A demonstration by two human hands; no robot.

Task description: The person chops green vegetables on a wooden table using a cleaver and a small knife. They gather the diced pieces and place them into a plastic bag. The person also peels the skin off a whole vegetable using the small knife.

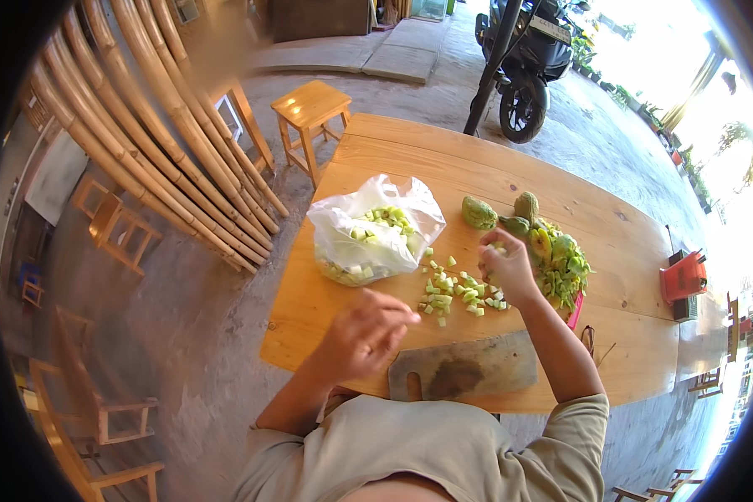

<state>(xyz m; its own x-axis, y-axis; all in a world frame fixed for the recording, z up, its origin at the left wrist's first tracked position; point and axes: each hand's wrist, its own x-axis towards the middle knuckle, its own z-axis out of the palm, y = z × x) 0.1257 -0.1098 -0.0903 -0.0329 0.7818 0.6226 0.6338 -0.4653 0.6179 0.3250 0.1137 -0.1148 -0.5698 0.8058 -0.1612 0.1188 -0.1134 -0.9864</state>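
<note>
Diced pale green chayote (439, 292) lies in a loose pile on the wooden table (307, 314). Over the pile's right side is my right hand (505, 260), its fingers curled around some pale green pieces. My left hand (370, 332) hovers, slightly blurred, between the pile and the table's near left, with its fingers apart and nothing seen in it. Beyond it stands a white plastic bag (376, 251) holding many diced pieces. A worn cutting board (464, 370) with a slot lies close to my body. Whole chayotes (479, 213) rest past my right hand.
Green peelings (565, 270) are heaped on the right, with a pink edge (575, 310) under them. A red container (684, 276) stands at the table's right end. A wooden stool (312, 103), bamboo poles (157, 106) and a dark metal post (491, 69) are around the table.
</note>
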